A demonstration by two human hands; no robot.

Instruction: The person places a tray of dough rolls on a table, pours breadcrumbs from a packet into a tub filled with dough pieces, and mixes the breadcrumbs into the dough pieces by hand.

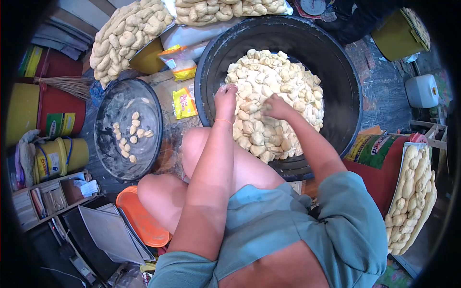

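A wide black tub (338, 96) holds a heap of pale, floury dough pieces (297, 89). At the heap's left edge, just inside the tub's rim, my left hand (226, 96) is closed, and what it holds, if anything, is hidden. My right hand (277, 106) is over the middle of the heap, its fingers smeared by motion. To the left, a round dark basin (108, 144) dusted with flour has several small dough pieces (134, 130) in it. Between basin and tub lies a yellow and pink packet (184, 102).
Trays of twisted dough (127, 41) stand at the top, with another dough tray (410, 201) on a red container (379, 168) at the right. An orange basin (139, 216), metal trays (113, 233), yellow buckets (50, 156) and a white jug (421, 91) surround me. Another person's dark-clothed leg (357, 24) is at top right.
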